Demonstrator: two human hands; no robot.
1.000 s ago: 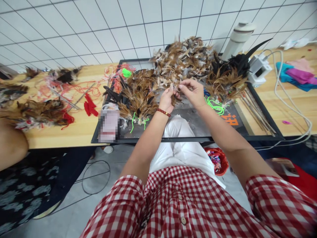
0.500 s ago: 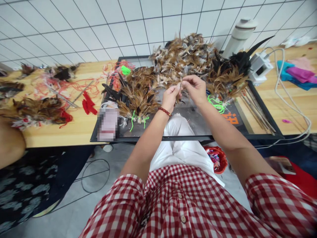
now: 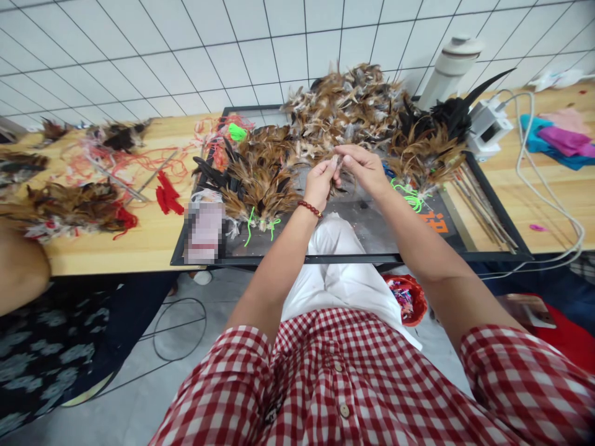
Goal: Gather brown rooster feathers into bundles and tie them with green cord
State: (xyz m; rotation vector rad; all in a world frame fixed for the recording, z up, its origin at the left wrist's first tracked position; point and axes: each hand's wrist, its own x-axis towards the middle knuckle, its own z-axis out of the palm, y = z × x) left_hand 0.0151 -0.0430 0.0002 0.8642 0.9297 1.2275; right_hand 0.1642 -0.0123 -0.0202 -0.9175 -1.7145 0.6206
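My left hand (image 3: 320,183), with a beaded bracelet at the wrist, is closed around small brown feathers (image 3: 338,166). Touching it at the fingertips, my right hand (image 3: 365,168) pinches the same feathers near their pale ends. Both hands are above the dark tray (image 3: 297,251). Behind them rises a big heap of loose brown feathers (image 3: 348,111). To the left lie feather bunches (image 3: 263,179) tied with green string (image 3: 250,226). More feathers (image 3: 427,155) with green string (image 3: 411,195) lie to the right, beside long black ones.
A white bottle (image 3: 449,71) and a white charger (image 3: 488,127) with cables stand at the back right. Thin sticks (image 3: 486,204) lie along the tray's right side. Left on the table (image 3: 153,251) are red strings, sticks and feather bunches, near another person's arm (image 3: 21,266). A red basket (image 3: 421,300) is below.
My right hand has shifted slightly and its fingers are closer to my left hand. More of the feathers shows between the fingertips. The surroundings look the same.
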